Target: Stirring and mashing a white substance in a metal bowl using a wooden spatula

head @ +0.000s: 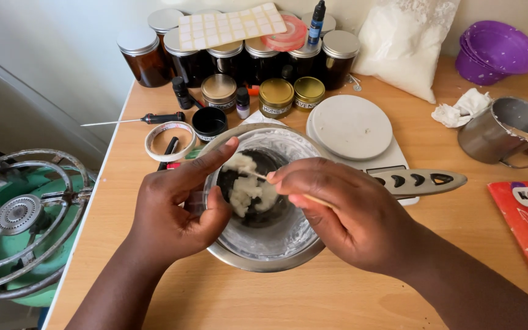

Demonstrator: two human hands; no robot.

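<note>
While the right hand (343,211) is pinching a thin wooden stick (263,177) between closed fingertips, its tip is pressing into a pale, lumpy paste (247,188) inside the steel mixing bowl (264,256). The left hand (175,205) is wrapping loosely around the bowl's near-left rim, thumb inside, forefinger stretching along the edge, steadying it on the tabletop (264,299). The paste looks soft and sticky, likely clinging to the stick rather than lifting cleanly; the bowl's walls are smeared white and probably slippery, so the dry outer rim seems the safer hold. The stick looks slight and could snap under a hard push.

Just behind the bowl, a round white kitchen scale (351,125) is sitting beside a flat metal tool (420,180). Small gold-lidded tins (276,96) and an open black pot (209,121) are standing ahead of a row of amber jars (145,58) with silver lids. A bag of white powder (401,43) is leaning at the back, a metal mug (499,131) holding a wooden stick is standing to the right, and a green gas burner (22,229) is sitting off the left edge.
</note>
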